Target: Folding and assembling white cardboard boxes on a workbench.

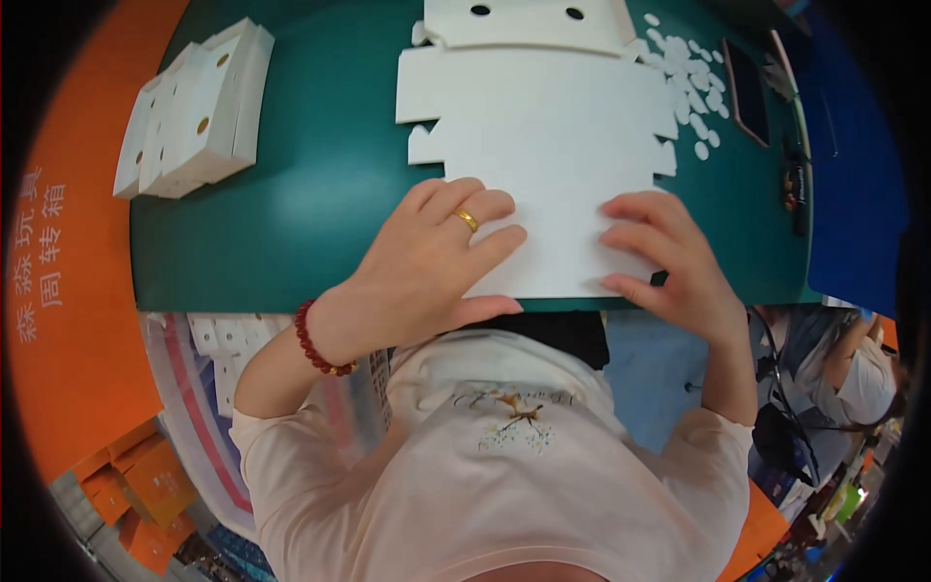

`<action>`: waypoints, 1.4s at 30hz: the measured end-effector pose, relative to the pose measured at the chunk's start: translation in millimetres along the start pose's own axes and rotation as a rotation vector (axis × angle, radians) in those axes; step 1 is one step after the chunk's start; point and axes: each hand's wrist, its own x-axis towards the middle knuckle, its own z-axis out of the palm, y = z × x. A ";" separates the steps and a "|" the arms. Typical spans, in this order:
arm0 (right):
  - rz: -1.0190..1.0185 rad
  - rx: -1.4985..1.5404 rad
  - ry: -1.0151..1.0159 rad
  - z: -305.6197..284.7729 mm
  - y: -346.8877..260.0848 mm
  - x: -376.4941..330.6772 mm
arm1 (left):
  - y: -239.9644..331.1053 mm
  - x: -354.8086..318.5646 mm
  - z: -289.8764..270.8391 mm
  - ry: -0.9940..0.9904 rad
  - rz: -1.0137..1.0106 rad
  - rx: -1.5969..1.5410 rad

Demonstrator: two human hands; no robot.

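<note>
A flat white cardboard box blank (543, 126) with notched side tabs lies in front of me on the green table, its near edge by the table's front edge. My left hand (427, 247) rests on its near left part, fingers bent and thumb stretched apart along the near edge. My right hand (669, 257) is at its near right part, with curved fingers and thumb spread apart. Neither hand visibly pinches the cardboard. The far panel (524, 21) has two round holes and is cut off by the upper rim of the view.
Folded white boxes with holes (199, 107) stand at the table's left. White cut-out discs (690, 82) lie scattered at the far right, beside a phone (745, 92). Below the table's left is a clear bin (199, 388) holding white boxes. Another person (853, 373) sits at the right.
</note>
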 end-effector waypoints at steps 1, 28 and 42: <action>0.001 0.017 -0.016 0.3 -0.5 -1.9 | -1.2 4.2 1.7 -0.052 -0.003 -0.021; 0.292 0.019 0.536 -26.8 126.3 124.6 | -168.6 140.9 -8.9 -0.235 -0.395 -0.269; 0.272 0.071 0.509 -26.3 111.2 120.7 | -174.5 152.0 -24.8 -0.359 -0.493 -0.341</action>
